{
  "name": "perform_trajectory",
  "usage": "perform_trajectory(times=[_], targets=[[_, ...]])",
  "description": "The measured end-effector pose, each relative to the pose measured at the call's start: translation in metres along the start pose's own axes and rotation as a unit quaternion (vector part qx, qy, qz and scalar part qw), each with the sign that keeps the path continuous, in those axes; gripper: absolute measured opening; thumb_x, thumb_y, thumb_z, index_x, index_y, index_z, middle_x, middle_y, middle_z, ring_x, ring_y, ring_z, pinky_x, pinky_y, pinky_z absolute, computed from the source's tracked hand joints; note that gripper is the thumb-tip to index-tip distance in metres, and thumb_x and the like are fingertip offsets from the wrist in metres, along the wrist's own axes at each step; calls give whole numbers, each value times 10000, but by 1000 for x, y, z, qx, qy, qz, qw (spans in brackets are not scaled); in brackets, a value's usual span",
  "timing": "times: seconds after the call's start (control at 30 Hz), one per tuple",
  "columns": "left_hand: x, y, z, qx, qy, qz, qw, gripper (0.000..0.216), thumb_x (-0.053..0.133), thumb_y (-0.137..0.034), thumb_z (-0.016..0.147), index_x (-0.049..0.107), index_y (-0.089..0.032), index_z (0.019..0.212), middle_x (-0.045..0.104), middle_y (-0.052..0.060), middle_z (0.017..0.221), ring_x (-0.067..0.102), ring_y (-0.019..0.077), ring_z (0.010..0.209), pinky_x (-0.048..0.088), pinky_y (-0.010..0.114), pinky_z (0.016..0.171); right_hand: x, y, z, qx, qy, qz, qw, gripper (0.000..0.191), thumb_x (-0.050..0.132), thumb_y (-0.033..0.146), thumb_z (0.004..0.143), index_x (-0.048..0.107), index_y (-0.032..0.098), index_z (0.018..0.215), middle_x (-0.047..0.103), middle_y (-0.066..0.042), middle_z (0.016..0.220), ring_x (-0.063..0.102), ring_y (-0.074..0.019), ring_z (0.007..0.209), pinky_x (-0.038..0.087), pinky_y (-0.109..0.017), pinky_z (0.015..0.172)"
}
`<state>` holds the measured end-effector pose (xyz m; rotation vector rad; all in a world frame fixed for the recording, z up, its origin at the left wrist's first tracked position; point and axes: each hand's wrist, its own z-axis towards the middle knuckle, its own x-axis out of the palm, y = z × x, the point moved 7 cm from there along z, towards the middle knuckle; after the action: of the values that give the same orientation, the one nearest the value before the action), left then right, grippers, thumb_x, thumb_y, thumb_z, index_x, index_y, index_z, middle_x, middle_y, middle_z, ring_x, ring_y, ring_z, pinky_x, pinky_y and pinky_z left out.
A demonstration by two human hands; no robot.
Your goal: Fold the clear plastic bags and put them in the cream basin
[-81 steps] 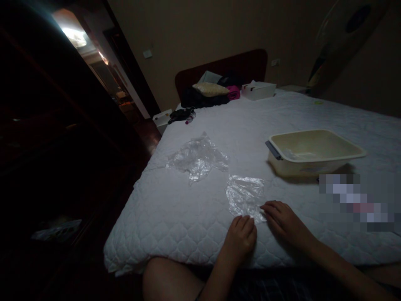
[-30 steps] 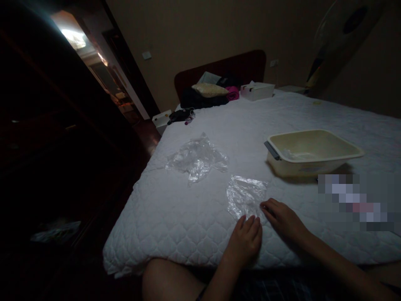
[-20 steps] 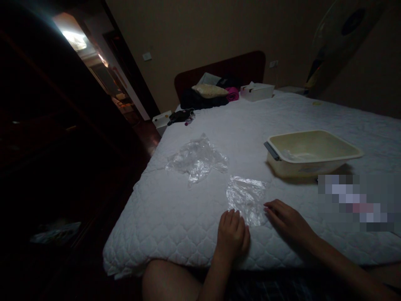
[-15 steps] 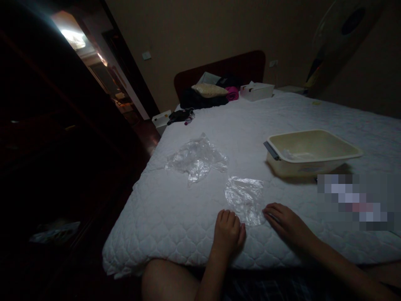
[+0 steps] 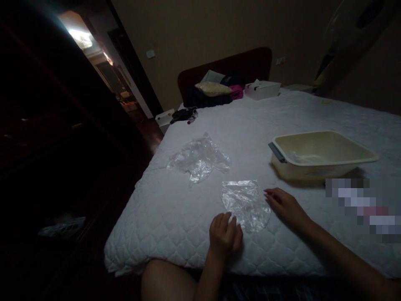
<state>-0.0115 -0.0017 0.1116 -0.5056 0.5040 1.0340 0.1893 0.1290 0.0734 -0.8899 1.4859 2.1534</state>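
Note:
A small clear plastic bag (image 5: 246, 205) lies spread almost flat on the white quilted bed cover (image 5: 163, 217). My left hand (image 5: 224, 235) rests at its lower left edge, fingers slightly bent and apart, with nothing visibly held. Just off the bag's upper right side is my right hand (image 5: 285, 205), its fingers stretched towards the plastic without gripping it. Farther up the bed, a larger crumpled clear plastic bag (image 5: 200, 159) lies to the left.
On the right stands a cream plastic basin (image 5: 326, 167) with a grey handle and some clear plastic inside. A blurred-out item (image 5: 363, 207) lies before it. Clothes, a pillow (image 5: 213, 88) and a white box (image 5: 262, 90) sit by the headboard (image 5: 225, 65).
The small bag has been spread wider and straighter. My right hand has lifted up and away from its edge. My left hand has shifted slightly left, its fingers more apart.

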Motion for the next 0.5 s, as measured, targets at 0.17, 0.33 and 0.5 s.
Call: perform_trajectory(times=[0.17,0.33,0.5], targets=[[23,70,13,-308,67,-98,944,211,422,-223,840,625,-174,814,601,70,832,561,177,782,440,291,711,12,-16,27,55,20,25,998,323,474,437,793,654,174,851,673,-77,821,618,-227,753,476,-347,690],[67,121,15,-499,168,-202,825,252,539,-358,746,630,-158,623,589,39,616,556,174,648,379,247,597,23,-25,39,99,64,85,989,329,510,455,756,666,170,802,691,-65,760,627,-228,731,471,-319,649],[97,140,12,-559,211,-289,748,326,576,-430,692,616,-132,568,492,-7,453,418,92,405,276,210,425,31,-31,43,133,76,147,977,326,557,445,723,652,153,832,683,-67,741,621,-200,659,473,-301,581]])
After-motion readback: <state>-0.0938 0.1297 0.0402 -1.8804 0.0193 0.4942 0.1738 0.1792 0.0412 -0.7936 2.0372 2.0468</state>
